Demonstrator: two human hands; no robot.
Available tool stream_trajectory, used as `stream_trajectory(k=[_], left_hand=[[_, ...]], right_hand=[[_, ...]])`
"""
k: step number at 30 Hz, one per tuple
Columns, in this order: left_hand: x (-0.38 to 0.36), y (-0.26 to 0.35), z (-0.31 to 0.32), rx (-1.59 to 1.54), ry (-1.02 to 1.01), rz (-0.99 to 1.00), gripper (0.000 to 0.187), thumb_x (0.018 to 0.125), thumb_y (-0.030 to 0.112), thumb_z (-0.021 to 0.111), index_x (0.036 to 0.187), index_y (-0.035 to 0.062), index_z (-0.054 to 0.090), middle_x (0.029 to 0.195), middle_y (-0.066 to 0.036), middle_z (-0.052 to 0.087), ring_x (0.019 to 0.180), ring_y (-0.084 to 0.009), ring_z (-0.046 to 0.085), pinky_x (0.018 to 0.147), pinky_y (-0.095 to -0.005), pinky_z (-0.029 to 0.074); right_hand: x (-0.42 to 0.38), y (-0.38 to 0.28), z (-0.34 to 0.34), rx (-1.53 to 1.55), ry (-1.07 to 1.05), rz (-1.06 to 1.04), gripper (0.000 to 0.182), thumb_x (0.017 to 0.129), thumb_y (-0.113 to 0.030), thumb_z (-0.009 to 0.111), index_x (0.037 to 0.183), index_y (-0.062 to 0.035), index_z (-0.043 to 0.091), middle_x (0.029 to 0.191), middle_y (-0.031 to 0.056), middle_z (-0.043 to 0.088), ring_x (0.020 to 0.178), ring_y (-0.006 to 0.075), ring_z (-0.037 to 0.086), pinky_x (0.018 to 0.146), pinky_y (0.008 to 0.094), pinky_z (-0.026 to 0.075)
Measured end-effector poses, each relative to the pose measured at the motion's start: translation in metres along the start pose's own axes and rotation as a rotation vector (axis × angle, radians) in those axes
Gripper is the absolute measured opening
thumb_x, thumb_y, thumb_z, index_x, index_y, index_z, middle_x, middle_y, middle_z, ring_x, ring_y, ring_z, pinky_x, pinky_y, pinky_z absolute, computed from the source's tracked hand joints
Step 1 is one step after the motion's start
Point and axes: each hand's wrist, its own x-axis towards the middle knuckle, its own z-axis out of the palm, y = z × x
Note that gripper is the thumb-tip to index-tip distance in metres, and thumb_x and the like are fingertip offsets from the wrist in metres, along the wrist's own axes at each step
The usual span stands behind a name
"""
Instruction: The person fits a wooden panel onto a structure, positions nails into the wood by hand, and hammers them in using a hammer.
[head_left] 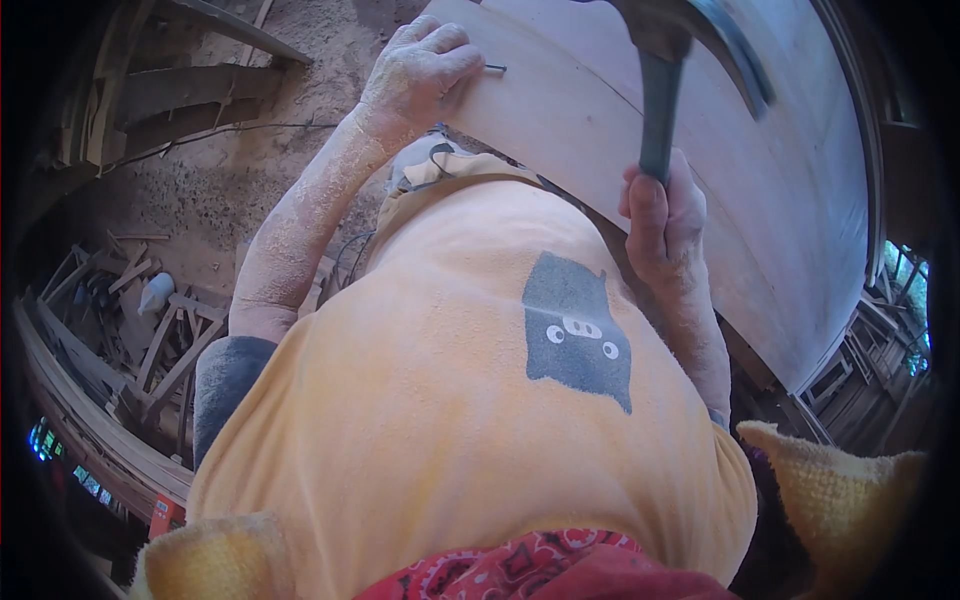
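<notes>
My right hand (pixel 668 215) is wrapped round the handle of a claw hammer (pixel 660 110). The hammer is raised, its head at the top of the view and the curved claw pointing right. My left hand (pixel 425 75), dusted with pale powder, is closed at the near left edge of a large wooden panel (pixel 560 90). A short nail (pixel 496 68) juts out from its fingers over the panel; the rest of the nail is hidden by the hand.
Scrap wood (pixel 150 350) lies piled at the left, with a white bottle (pixel 156 292) on it. Wooden frames (pixel 180 100) stand at the upper left over a dusty floor (pixel 220 190). A dark cable (pixel 240 128) crosses the floor. More timber (pixel 850 370) lies at the right.
</notes>
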Motion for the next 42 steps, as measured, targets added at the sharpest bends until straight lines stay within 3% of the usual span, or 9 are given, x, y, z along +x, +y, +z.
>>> stream_trajectory(k=[1,4,7,10,16,23,34,37,42], left_hand=[[0.000,0.000,0.000,-0.006,0.002,0.000,0.015,0.080,0.006,0.077,0.094,0.0099,0.072,0.093,-0.006,0.065,0.090,-0.0283,0.062,0.079,-0.0403,0.054],[0.000,0.001,0.001,-0.018,0.006,-0.001,0.014,0.080,0.005,0.077,0.093,0.0098,0.072,0.092,-0.006,0.065,0.089,-0.0282,0.063,0.079,-0.0399,0.054],[0.002,-0.001,-0.001,-0.017,0.004,-0.010,0.013,0.081,0.004,0.076,0.092,0.0097,0.072,0.091,-0.006,0.065,0.089,-0.0282,0.063,0.078,-0.0396,0.055],[0.001,-0.003,-0.001,-0.051,0.022,-0.038,0.012,0.082,0.004,0.076,0.092,0.0093,0.072,0.091,-0.006,0.066,0.090,-0.0283,0.064,0.078,-0.0395,0.055],[-0.005,-0.005,0.000,-0.116,0.055,-0.091,0.010,0.084,0.006,0.077,0.093,0.0097,0.072,0.092,-0.006,0.065,0.092,-0.0283,0.064,0.079,-0.0398,0.055],[-0.004,0.000,0.002,0.012,0.005,-0.006,0.014,0.084,0.007,0.077,0.096,0.0117,0.072,0.092,-0.007,0.064,0.093,-0.0283,0.063,0.080,-0.0399,0.055],[-0.004,0.000,0.003,0.037,-0.019,-0.013,0.011,0.084,0.012,0.077,0.093,0.0124,0.071,0.093,-0.004,0.062,0.095,-0.0254,0.061,0.083,-0.0396,0.052],[-0.002,0.001,0.002,0.039,-0.024,-0.011,0.009,0.085,0.013,0.077,0.092,0.0127,0.070,0.092,-0.004,0.062,0.094,-0.0251,0.061,0.083,-0.0394,0.052],[0.000,0.001,0.000,0.026,-0.009,-0.013,0.016,0.079,0.007,0.078,0.093,0.0107,0.072,0.092,-0.006,0.064,0.091,-0.0280,0.063,0.082,-0.0410,0.054]], right_hand=[[-0.001,-0.001,0.001,0.032,0.022,-0.033,0.036,0.109,-0.038,0.051,0.096,-0.0052,0.057,0.070,0.0176,0.063,0.065,0.0369,0.066,0.061,0.0475,0.051],[0.010,0.022,0.018,-0.389,-0.175,0.120,0.038,0.108,-0.040,0.052,0.096,-0.0039,0.056,0.073,0.0211,0.065,0.071,0.0426,0.068,0.067,0.0487,0.052],[0.010,0.023,0.020,-0.294,-0.179,0.210,0.041,0.108,-0.043,0.051,0.096,-0.0033,0.056,0.073,0.0213,0.063,0.071,0.0425,0.066,0.068,0.0492,0.051],[0.005,0.027,0.015,-0.129,-0.081,0.125,0.045,0.109,-0.046,0.050,0.097,-0.0039,0.056,0.070,0.0168,0.061,0.067,0.0358,0.064,0.065,0.0456,0.050],[-0.001,0.028,0.008,0.067,0.011,0.189,0.050,0.109,-0.053,0.048,0.098,-0.0048,0.056,0.069,0.0083,0.058,0.064,0.0218,0.059,0.061,0.0378,0.047],[-0.005,0.022,0.011,-0.052,-0.097,0.238,0.053,0.109,-0.056,0.046,0.098,-0.0052,0.056,0.071,0.0110,0.060,0.068,0.0269,0.063,0.064,0.0413,0.050],[0.015,0.023,0.016,-0.400,-0.210,0.166,0.035,0.109,-0.038,0.050,0.099,-0.0048,0.058,0.073,0.0176,0.064,0.070,0.0380,0.066,0.067,0.0468,0.052],[0.015,0.014,0.004,-0.210,-0.140,0.138,0.034,0.109,-0.035,0.050,0.097,-0.0040,0.057,0.070,0.0154,0.062,0.064,0.0329,0.065,0.062,0.0435,0.051],[0.006,0.013,-0.002,0.037,0.066,-0.197,0.035,0.108,-0.037,0.053,0.095,-0.0047,0.056,0.066,0.0101,0.059,0.057,0.0227,0.063,0.053,0.0356,0.048]])
